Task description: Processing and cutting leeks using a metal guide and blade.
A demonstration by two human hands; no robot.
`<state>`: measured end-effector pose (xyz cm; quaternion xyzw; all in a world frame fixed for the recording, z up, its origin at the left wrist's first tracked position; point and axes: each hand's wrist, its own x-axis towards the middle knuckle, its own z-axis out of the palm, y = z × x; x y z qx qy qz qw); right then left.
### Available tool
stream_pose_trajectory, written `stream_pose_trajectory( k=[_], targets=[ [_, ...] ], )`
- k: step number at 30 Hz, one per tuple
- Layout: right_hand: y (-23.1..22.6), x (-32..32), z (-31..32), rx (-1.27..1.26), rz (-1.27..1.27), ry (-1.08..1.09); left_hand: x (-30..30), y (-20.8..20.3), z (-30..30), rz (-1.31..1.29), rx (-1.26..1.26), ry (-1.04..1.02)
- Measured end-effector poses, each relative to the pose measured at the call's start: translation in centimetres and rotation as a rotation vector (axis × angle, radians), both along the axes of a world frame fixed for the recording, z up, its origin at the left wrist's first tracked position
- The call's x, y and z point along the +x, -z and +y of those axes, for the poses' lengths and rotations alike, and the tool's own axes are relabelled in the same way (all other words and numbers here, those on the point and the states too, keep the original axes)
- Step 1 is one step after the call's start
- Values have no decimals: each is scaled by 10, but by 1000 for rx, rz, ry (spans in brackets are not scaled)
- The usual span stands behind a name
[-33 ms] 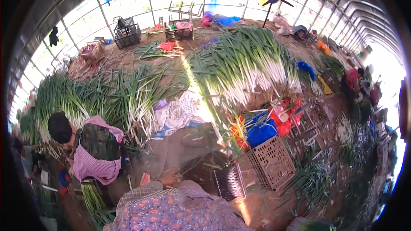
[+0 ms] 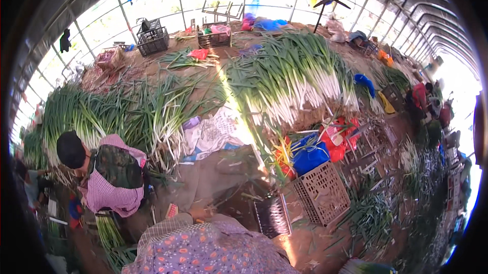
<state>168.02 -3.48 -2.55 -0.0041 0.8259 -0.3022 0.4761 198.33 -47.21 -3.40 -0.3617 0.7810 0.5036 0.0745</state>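
Observation:
Just beyond the plaid-trimmed, purple floral clothing [image 2: 198, 246] on my body, a small part of my left hand [image 2: 203, 213] shows at the end of a checked sleeve [image 2: 170, 223]. Its fingers are too small and blurred to read, and I cannot make out anything in it. My right hand does not show; the clothing at the lower middle hides that side. Beside the left sleeve is a small red and white item [image 2: 173, 210]. A low woven-top stool [image 2: 273, 216] stands ahead to the right.
Leeks or big green onions lie in long heaps at left [image 2: 86, 116] and centre [image 2: 290, 75]. A brown plastic crate [image 2: 323, 192] stands by blue [image 2: 310, 154] and red bags [image 2: 335, 144]. A person in a pink checked garment [image 2: 114, 192] bends at left. White sacks [image 2: 216, 131] lie ahead.

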Motion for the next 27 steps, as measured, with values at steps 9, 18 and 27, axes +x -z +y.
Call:
stream_pose_trajectory(
  k=[9, 18, 27],
  targets=[
    [-2, -44, 80, 55, 28, -56, -21, 90, -13, -154, -167, -54],
    [10, -120, 301, 98, 37, -96, -130, 30, 201, 61, -78, -44],
    [2, -246, 481, 61, 418, -234, -120, 146, 346, -161, 15, 262]
  ],
)
